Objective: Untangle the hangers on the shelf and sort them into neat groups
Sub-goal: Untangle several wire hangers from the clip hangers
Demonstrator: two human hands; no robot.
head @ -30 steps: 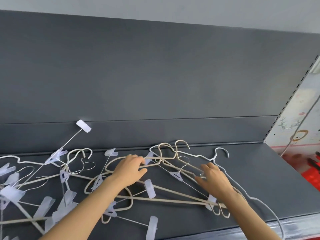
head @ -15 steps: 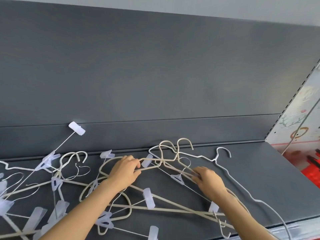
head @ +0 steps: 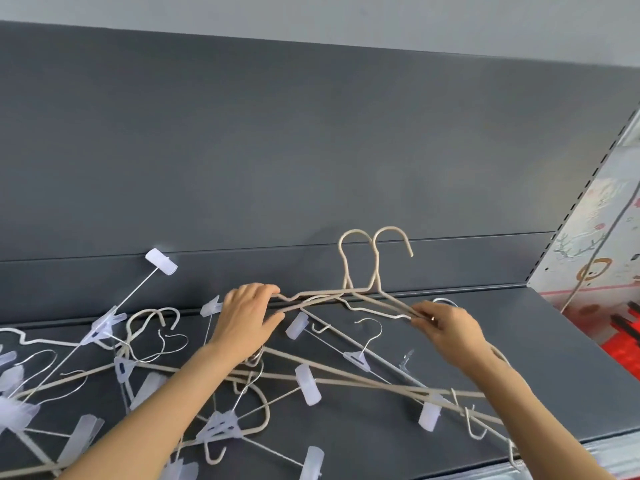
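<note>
Your left hand and right hand are gripping opposite shoulder ends of two beige hangers, holding them hooks-together above the shelf, likely to keep the pair clear of the clip-hanger tangle beneath.

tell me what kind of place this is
Likely a shop or stockroom: a dark metal shelf with a slotted upright at its right end, and a tangle of clip hangers on it.
</note>
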